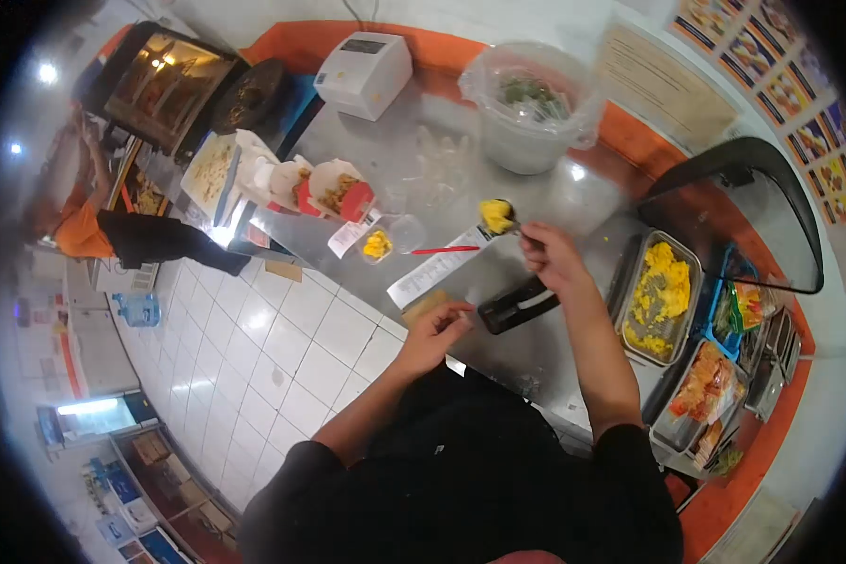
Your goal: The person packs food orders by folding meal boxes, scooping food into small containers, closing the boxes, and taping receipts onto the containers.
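Holding spoon (511,218), steel counter (526,352) (rather crowded), white tiled floor (263,376)

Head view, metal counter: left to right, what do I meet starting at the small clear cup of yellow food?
Small clear cup of yellow food → thin red pen-like object → spoonful of yellow food → bare right hand → rectangular metal tray of yellow food

A metal counter (343,146) bears printer (364,75) and bucket (524,139).
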The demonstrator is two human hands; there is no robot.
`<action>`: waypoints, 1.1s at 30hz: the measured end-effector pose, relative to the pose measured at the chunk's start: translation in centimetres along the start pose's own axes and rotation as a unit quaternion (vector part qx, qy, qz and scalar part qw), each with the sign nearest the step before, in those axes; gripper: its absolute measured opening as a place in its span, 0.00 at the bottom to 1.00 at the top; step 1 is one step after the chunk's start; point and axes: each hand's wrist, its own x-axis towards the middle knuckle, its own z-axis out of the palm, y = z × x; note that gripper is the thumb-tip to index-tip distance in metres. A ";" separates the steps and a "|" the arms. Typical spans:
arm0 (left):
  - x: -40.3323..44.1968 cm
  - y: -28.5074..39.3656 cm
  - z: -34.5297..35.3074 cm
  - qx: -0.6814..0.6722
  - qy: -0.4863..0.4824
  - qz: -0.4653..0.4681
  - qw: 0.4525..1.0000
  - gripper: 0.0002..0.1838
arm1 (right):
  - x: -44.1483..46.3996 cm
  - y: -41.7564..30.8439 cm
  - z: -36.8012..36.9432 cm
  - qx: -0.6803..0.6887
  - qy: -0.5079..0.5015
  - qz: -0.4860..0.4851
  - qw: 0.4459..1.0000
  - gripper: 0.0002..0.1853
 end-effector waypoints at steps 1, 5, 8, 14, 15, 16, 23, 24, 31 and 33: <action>-0.4 -0.1 -1.4 -0.032 0.042 -0.002 0.999 0.14 | 2.2 0.8 2.0 0.001 -0.018 0.013 1.000 0.05; -2.6 -1.4 -7.6 -0.079 0.154 -0.020 0.985 0.13 | 10.0 4.1 10.0 -0.069 -0.011 0.026 0.997 0.06; -4.0 -2.5 -11.7 -0.079 0.211 -0.038 0.974 0.13 | 15.9 8.0 13.1 -0.227 0.007 0.010 0.974 0.07; -4.9 -4.4 -18.9 -0.077 0.272 -0.045 0.958 0.13 | 19.7 13.2 14.4 -0.651 0.120 -0.260 0.703 0.09; -4.7 -4.2 -19.9 -0.068 0.281 -0.053 0.956 0.12 | 19.5 13.4 14.6 -0.649 0.120 -0.267 0.703 0.09; -4.3 -4.3 -20.9 -0.071 0.279 -0.055 0.956 0.12 | 19.3 13.4 14.8 -0.646 0.120 -0.274 0.702 0.09; -0.6 -3.3 -24.2 -0.013 0.237 -0.040 0.971 0.13 | 18.5 12.0 14.1 -0.541 0.137 -0.345 0.754 0.09; 0.1 -3.9 -24.3 -0.010 0.222 -0.013 0.975 0.13 | 18.1 11.6 13.2 -0.447 0.145 -0.379 0.797 0.08; 2.9 -2.8 -22.5 0.086 0.123 -0.054 0.987 0.14 | 1.5 4.7 -1.7 -0.076 0.381 -0.369 0.844 0.09; 4.1 -4.1 -21.0 0.228 0.138 0.059 0.962 0.17 | -3.0 4.6 -9.2 -0.044 0.532 -0.368 0.761 0.11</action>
